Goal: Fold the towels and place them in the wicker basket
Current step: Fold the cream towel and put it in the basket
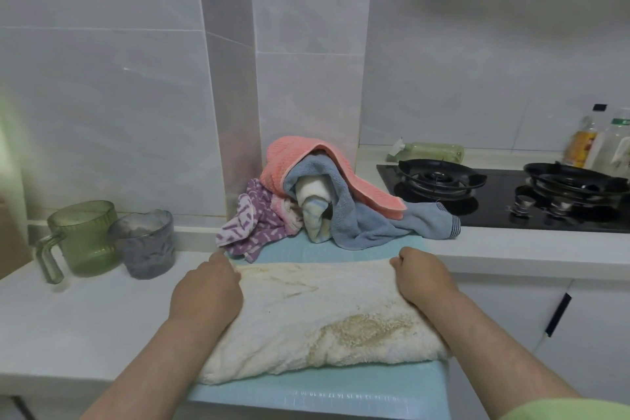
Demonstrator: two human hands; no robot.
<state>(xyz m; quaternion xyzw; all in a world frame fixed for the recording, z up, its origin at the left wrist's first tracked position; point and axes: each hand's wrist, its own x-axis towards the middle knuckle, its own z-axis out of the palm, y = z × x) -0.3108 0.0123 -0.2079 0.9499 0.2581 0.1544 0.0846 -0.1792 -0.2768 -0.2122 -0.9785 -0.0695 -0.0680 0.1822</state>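
Head cam: left hand [208, 286] and right hand [422, 274] each pinch the far corners of the cream towel [317, 314], so uneven pulling probably skews the fold.

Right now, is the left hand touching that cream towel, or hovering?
Touching. The head view shows the left hand gripping the far left corner of the cream towel, fingers curled at its edge, no gap between them.

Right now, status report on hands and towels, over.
Left hand, right hand grip far corners of white towel. Unfolded towel pile heaped behind, on mat's far end.
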